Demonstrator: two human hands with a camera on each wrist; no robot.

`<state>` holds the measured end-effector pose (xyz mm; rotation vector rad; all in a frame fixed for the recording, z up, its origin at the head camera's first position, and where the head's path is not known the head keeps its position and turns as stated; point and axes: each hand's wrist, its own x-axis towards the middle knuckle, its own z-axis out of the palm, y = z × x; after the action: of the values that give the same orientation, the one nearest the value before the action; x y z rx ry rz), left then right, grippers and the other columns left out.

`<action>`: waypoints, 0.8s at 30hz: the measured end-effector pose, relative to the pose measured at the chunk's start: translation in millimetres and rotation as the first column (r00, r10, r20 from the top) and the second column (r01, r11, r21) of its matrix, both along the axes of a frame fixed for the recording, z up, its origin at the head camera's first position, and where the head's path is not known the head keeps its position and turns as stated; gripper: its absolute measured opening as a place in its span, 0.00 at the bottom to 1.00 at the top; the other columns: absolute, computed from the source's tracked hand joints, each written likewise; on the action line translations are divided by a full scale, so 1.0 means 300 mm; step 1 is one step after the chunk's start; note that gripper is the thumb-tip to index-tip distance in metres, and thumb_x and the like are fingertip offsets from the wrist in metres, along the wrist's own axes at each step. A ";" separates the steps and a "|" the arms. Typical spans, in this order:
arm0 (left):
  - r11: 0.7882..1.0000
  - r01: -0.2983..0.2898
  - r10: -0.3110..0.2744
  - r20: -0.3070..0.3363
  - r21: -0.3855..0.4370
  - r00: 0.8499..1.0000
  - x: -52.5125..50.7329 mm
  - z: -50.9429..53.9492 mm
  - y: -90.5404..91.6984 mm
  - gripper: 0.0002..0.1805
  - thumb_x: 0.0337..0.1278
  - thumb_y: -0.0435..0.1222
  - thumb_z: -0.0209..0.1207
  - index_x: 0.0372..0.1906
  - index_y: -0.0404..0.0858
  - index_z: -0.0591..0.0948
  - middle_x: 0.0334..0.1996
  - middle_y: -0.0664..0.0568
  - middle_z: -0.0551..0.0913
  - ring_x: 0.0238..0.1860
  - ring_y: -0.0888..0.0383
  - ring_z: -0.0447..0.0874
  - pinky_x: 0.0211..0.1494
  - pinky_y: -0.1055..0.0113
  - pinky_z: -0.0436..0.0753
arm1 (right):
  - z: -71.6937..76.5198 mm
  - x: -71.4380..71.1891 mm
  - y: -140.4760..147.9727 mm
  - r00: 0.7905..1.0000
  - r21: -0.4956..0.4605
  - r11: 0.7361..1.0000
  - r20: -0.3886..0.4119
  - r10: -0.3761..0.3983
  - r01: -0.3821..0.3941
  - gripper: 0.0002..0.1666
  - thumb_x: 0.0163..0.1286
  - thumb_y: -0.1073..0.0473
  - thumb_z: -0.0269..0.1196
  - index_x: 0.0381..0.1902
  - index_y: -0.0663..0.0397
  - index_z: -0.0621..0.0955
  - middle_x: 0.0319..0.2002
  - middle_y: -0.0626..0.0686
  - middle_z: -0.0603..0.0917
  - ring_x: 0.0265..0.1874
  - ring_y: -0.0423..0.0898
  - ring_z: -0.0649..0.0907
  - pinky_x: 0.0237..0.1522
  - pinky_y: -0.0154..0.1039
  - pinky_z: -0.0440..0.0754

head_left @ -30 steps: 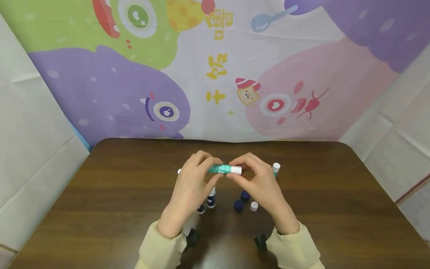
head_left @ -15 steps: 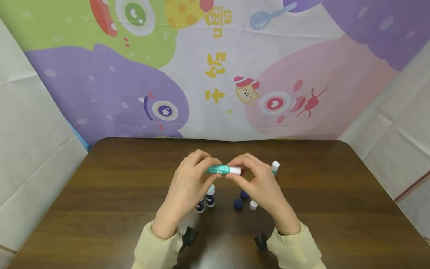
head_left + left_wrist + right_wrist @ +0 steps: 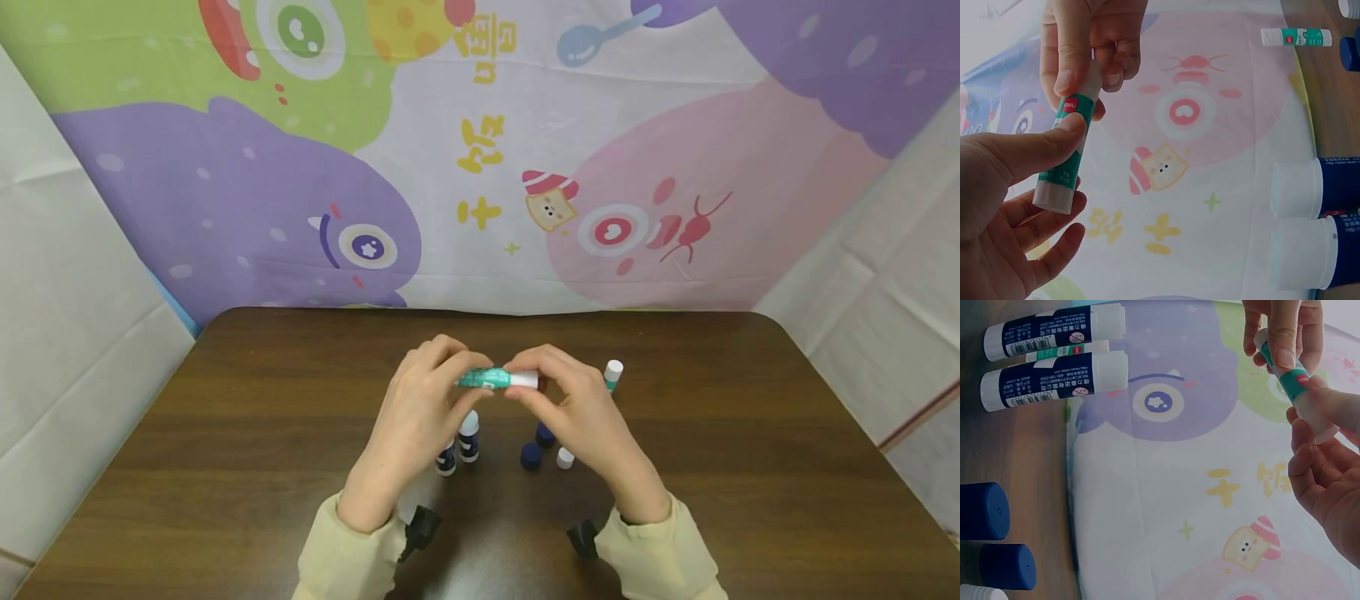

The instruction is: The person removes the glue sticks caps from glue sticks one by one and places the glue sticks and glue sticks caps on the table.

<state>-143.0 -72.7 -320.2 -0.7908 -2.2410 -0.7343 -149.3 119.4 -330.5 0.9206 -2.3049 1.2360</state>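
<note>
A green glue stick (image 3: 486, 378) with white ends lies level in the air between both hands. My left hand (image 3: 420, 408) grips its green body between thumb and fingers. My right hand (image 3: 581, 404) pinches the white right end (image 3: 524, 379). In the left wrist view, my left thumb lies across the green label of the glue stick (image 3: 1066, 153). Below the left hand, two navy glue sticks (image 3: 468, 442) with white tops stand on the table. Two navy caps (image 3: 531, 456) and a small white cap (image 3: 565, 458) lie left of the right wrist.
Another green glue stick (image 3: 613, 375) stands behind the right hand, partly hidden by it. In the right wrist view, a further green glue stick (image 3: 1094, 348) shows behind the navy ones. A printed cloth (image 3: 480, 275) hangs at the brown table's (image 3: 285, 400) far edge.
Both hands stay almost in place on the green glue stick. My right fingertips have shifted slightly left, and the left hand has drifted a little left. The head view has also shifted slightly.
</note>
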 end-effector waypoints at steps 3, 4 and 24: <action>1.000 -0.002 0.002 0.010 0.001 1.000 -0.001 0.000 -0.004 0.14 0.36 0.36 0.70 0.35 0.44 0.81 0.32 0.55 0.76 0.32 0.59 0.73 0.39 0.66 0.71 | 0.000 0.000 0.001 1.000 0.010 1.000 0.002 0.001 -0.001 0.12 0.58 0.59 0.63 0.41 0.50 0.79 0.39 0.44 0.80 0.29 0.37 0.74 0.30 0.31 0.74; 1.000 -0.002 0.002 0.012 0.001 1.000 -0.001 0.000 -0.005 0.14 0.36 0.36 0.70 0.35 0.44 0.81 0.32 0.56 0.76 0.31 0.59 0.73 0.39 0.66 0.71 | 0.000 0.000 0.001 1.000 0.013 1.000 0.002 0.000 -0.001 0.12 0.58 0.59 0.63 0.41 0.50 0.79 0.39 0.44 0.80 0.29 0.37 0.74 0.30 0.31 0.74; 0.987 -0.058 0.065 0.044 -0.149 0.997 -0.007 -0.008 -0.014 0.14 0.40 0.37 0.69 0.36 0.45 0.80 0.31 0.60 0.78 0.34 0.61 0.77 0.51 0.62 0.71 | -0.002 -0.001 0.000 0.999 0.024 1.000 -0.046 0.015 -0.013 0.12 0.58 0.61 0.64 0.42 0.53 0.80 0.40 0.47 0.82 0.30 0.37 0.76 0.31 0.29 0.76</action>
<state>-145.1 -77.0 -322.6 -0.7768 -2.3742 -0.5698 -149.5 119.4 -331.2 0.9650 -2.2859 1.1826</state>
